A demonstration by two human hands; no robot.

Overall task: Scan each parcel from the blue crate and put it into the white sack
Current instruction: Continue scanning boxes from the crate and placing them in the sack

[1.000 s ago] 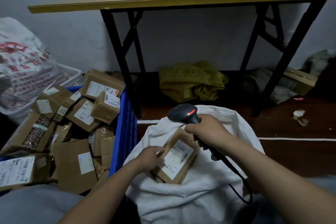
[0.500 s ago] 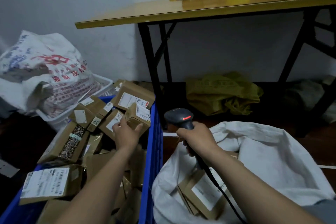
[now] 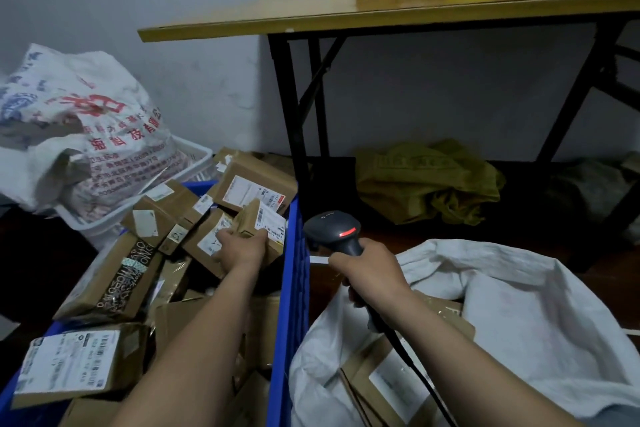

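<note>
The blue crate [image 3: 294,274] on the left is heaped with several brown cardboard parcels. My left hand [image 3: 242,248] reaches into it and grips a small brown parcel [image 3: 266,225] with a white label, near the crate's right wall. My right hand [image 3: 372,276] holds the handle of a black barcode scanner [image 3: 332,230] with a red light showing; its cable trails down past my forearm. The white sack [image 3: 519,315] lies open at the lower right, with brown labelled parcels [image 3: 391,378] inside it.
A wooden table [image 3: 381,9] on black folding legs stands behind, bearing boxes and a yellow card. A printed white bag [image 3: 86,128] fills a white basket [image 3: 194,152] at the left. A crumpled yellow-green bag [image 3: 429,180] lies under the table.
My left hand left the sack, where it had set down a parcel, crossed to the blue crate and closed on a small parcel. The view swung left; the scanner hand stayed by the sack.
</note>
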